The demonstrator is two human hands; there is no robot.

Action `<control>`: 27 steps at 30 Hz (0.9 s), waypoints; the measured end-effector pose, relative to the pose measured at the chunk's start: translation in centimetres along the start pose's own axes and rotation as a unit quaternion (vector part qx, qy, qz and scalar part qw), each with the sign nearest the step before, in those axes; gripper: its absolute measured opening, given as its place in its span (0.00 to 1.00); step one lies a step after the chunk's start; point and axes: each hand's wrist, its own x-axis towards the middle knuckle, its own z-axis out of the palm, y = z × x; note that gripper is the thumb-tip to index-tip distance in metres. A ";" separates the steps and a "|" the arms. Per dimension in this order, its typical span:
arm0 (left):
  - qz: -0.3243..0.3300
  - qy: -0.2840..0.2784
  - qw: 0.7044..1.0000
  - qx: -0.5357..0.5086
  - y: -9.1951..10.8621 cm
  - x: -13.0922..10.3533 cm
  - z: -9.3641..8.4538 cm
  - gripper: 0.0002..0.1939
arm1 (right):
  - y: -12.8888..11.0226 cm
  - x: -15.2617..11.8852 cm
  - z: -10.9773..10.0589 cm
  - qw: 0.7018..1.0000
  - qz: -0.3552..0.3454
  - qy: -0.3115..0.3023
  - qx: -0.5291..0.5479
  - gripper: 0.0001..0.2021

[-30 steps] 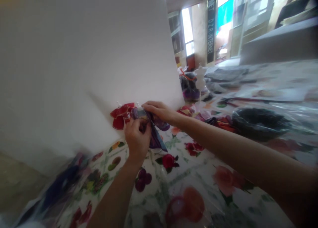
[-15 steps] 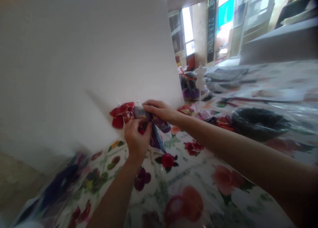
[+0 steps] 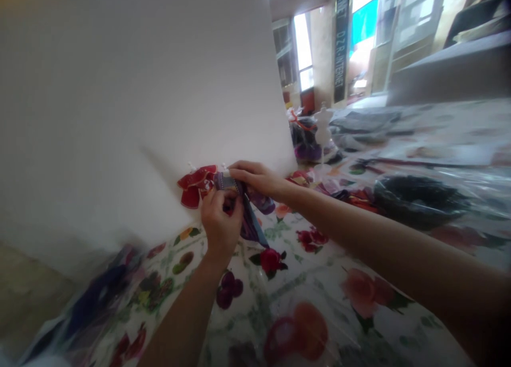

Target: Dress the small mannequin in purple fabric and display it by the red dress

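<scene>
The left hand (image 3: pixel 221 215) masks parts of the purple cloth (image 3: pixel 250 226); the right hand (image 3: pixel 259 179) covers more, its thumb out of sight. The black sign's (image 3: pixel 340 47) top is cut off; the dark-blue bundle (image 3: pixel 98 298) is blurred.

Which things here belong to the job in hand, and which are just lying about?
In use:
- purple-grey garment
- left hand and right hand, both on it

Just about:
- red outfit beside it
- white dress form
- dark shiny bundle
- patterned tablecloth

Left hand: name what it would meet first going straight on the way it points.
The left hand would probably first meet the purple-and-grey beaded fabric garment right ahead; depth is unclear.
</scene>
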 end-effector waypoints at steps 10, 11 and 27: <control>-0.036 -0.015 0.998 -0.042 -0.2 0.0 0.0 0.02 | -0.4 1.7 0.3 0.998 -0.040 -0.027 -0.031 0.13; -0.035 -0.015 0.998 -0.042 -0.2 0.0 -0.1 0.02 | -0.3 1.8 0.3 0.998 -0.043 -0.029 -0.040 0.13; -0.061 0.012 0.995 -0.075 -0.6 0.1 -1.0 0.06 | -0.4 0.8 -0.1 1.000 -0.001 -0.006 -0.003 0.11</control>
